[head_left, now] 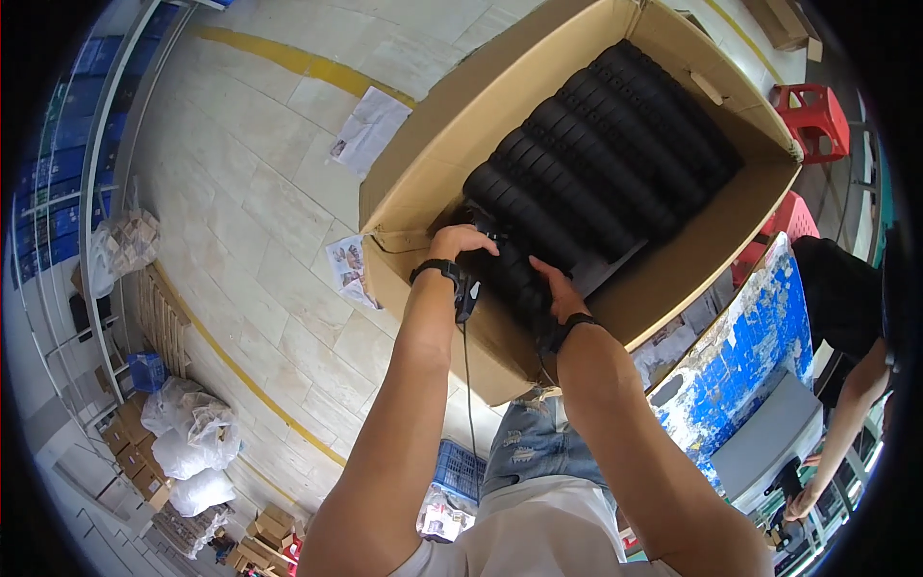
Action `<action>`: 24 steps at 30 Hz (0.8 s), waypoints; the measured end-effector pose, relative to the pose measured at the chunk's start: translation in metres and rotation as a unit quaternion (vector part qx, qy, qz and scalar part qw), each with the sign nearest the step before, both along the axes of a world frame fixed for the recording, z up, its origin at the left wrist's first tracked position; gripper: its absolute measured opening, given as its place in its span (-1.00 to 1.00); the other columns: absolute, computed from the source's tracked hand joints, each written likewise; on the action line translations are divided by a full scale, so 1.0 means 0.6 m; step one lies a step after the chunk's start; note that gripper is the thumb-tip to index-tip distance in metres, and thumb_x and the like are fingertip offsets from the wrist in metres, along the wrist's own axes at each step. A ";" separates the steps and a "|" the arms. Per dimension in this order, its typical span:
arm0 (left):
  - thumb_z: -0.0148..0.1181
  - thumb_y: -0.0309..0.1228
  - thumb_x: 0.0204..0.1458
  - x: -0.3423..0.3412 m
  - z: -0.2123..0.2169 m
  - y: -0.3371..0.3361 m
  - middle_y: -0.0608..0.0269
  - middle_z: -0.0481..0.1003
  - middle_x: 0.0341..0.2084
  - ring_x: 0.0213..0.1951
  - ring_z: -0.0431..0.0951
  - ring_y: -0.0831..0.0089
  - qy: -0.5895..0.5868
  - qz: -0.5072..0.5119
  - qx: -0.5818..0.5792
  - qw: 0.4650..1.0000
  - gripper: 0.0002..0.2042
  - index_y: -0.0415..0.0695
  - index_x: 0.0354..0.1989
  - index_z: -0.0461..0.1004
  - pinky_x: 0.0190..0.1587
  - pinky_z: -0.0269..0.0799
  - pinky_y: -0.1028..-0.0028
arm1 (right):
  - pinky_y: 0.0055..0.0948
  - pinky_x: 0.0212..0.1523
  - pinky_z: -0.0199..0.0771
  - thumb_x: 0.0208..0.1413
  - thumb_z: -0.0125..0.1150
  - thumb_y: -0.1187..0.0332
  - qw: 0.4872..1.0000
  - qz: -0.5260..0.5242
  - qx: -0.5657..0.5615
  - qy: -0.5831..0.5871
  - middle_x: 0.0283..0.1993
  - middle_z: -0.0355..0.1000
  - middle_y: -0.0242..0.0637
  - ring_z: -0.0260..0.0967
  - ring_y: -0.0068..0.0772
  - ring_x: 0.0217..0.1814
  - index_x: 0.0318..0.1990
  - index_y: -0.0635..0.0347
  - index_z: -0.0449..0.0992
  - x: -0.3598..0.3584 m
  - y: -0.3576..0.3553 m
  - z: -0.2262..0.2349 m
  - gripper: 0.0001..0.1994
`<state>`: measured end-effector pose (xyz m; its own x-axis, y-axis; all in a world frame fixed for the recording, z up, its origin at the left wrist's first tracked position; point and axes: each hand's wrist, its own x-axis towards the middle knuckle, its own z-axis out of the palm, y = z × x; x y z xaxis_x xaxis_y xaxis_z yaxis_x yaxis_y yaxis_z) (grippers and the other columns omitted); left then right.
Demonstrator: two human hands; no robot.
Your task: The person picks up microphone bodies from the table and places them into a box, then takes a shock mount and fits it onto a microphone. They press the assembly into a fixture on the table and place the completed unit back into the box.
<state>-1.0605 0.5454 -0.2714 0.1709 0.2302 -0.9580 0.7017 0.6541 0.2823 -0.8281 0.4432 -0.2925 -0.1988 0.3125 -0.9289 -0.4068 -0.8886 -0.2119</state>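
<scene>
Reaching down into a large cardboard box (423, 173), both bare forearms stretch forward with black bands at the wrists. The left hand (463, 240) curls its fingers over the near end of a stack of black ribbed discs (510, 264), while the right hand (561, 293) presses against that stack's other side, fingers partly hidden. More matte black ridged stacks (615, 135) lie in rows deeper in the smooth brown box.
</scene>
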 end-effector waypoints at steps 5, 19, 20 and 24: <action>0.32 -0.22 -0.43 0.003 0.027 -0.003 0.13 0.31 0.10 0.12 0.26 0.15 -0.003 -0.012 -0.024 1.000 -0.28 0.02 0.10 0.34 0.09 0.21 0.14 | -0.35 0.09 0.43 0.03 0.26 0.05 0.997 -0.041 -0.015 0.062 0.01 0.47 -0.20 0.48 -0.29 -0.05 0.05 0.31 0.40 0.006 -0.003 0.058 -0.44; 0.20 -0.52 -0.30 -0.059 0.139 -0.022 0.16 0.39 -0.28 -0.18 0.45 0.25 -0.096 0.261 0.019 0.960 -0.63 -0.32 -0.22 0.40 -0.15 0.59 0.17 | -0.42 -0.11 0.49 -0.17 0.40 0.16 0.999 0.036 0.002 -0.013 -0.22 0.52 -0.22 0.49 -0.34 -0.24 -0.15 0.28 0.54 0.002 0.057 0.192 -0.54; 0.18 -0.51 -0.28 -0.063 0.156 -0.024 0.17 0.40 -0.31 -0.22 0.47 0.29 -0.124 0.261 0.041 0.956 -0.63 -0.31 -0.19 0.41 -0.15 0.60 0.24 | -0.44 -0.12 0.49 -0.15 0.39 0.16 0.997 0.062 0.019 -0.033 -0.23 0.53 -0.23 0.49 -0.37 -0.25 -0.15 0.28 0.54 0.001 0.064 0.217 -0.56; 0.15 -0.49 -0.23 -0.054 0.273 -0.027 0.20 0.42 -0.28 -0.22 0.49 0.37 -0.134 0.269 0.149 0.942 -0.61 -0.26 -0.11 0.40 -0.22 0.60 0.31 | -0.50 -0.18 0.47 -0.09 0.36 0.17 0.982 0.077 0.166 -0.055 -0.25 0.53 -0.30 0.47 -0.47 -0.28 -0.15 0.24 0.55 0.005 0.076 0.323 -0.61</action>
